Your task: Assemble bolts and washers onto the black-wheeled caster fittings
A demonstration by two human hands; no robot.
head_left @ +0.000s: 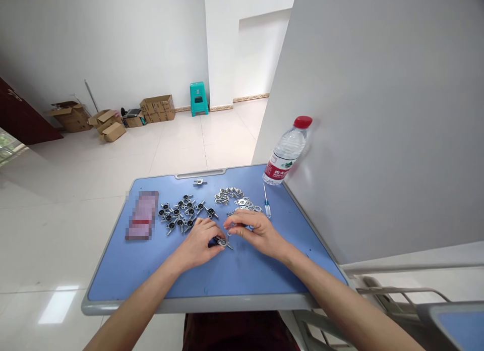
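- On the blue desk [124, 270], a small metal fitting [223, 242] lies between both hands.
- Left hand [198, 245] pinches the fitting; right hand [257, 232] touches its end, fingers closed.
- Water bottle [287, 152] upright, capped, contents unclear.

Bright, even daylight, floor [60, 305] glare, wide-angle bending at edges.

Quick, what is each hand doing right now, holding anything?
Left hand: fingers closed on a small metal part with a black piece, low over the blue table.
Right hand: fingertips pinched at the same part; what they grip cannot be told.
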